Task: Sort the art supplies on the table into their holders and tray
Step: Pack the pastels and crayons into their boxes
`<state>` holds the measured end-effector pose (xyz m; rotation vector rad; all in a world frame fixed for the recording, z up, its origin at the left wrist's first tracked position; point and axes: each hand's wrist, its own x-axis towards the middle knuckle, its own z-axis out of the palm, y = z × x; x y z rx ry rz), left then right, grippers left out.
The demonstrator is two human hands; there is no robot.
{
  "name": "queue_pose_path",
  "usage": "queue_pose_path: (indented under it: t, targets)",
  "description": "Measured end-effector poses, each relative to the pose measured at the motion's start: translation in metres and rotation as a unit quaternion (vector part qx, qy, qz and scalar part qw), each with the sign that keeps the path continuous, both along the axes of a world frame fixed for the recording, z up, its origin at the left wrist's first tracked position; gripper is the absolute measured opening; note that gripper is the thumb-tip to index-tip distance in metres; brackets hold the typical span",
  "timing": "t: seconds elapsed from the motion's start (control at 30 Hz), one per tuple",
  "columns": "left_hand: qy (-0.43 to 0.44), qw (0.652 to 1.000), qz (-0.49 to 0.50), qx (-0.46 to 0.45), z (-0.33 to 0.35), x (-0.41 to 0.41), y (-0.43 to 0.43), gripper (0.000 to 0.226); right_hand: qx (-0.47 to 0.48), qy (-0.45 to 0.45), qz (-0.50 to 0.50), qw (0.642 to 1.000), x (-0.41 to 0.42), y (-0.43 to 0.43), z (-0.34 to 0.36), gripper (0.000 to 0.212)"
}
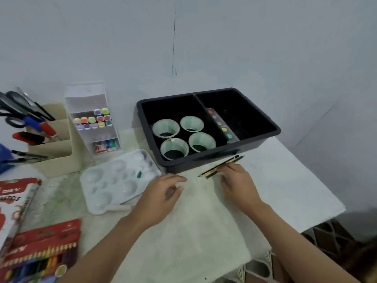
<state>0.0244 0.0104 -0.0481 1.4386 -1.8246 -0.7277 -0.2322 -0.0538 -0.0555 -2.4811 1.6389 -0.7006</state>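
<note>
Touching a few pencils [212, 171] that lie on the worktop [285, 180] just in front of the black tray [274, 127], right hand [238, 184] has fingers laid over them; grip cannot be told. Left hand [161, 197] hovers front of tray, fingers loose, empty. Four paper cups [201, 137] stand in tray's left compartment.

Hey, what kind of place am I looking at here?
Probably a home art or craft desk: a white paint palette, a rack of colour-capped markers and a box of coloured pencils share one table.
</note>
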Motion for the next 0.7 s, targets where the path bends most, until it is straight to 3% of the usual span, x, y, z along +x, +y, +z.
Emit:
queue_pose_path:
  t: [0.23,0.47,0.7]
  targets:
    - [-0.123,0.992,0.033,-0.018,-0.015,-0.060,-0.038,0.032,-0.017,0.011,0.081,0.996,-0.021,-0.028,-0.010,0.022]
    - [-0.097,0.990,0.097,-0.021,-0.002,-0.035,-0.021,0.019,-0.014,-0.037,0.190,0.981,-0.011,-0.024,-0.005,0.018]
    - [-0.072,0.981,0.180,0.009,0.025,0.046,0.046,0.009,0.050,-0.055,0.320,0.944,0.068,0.014,0.004,0.023]
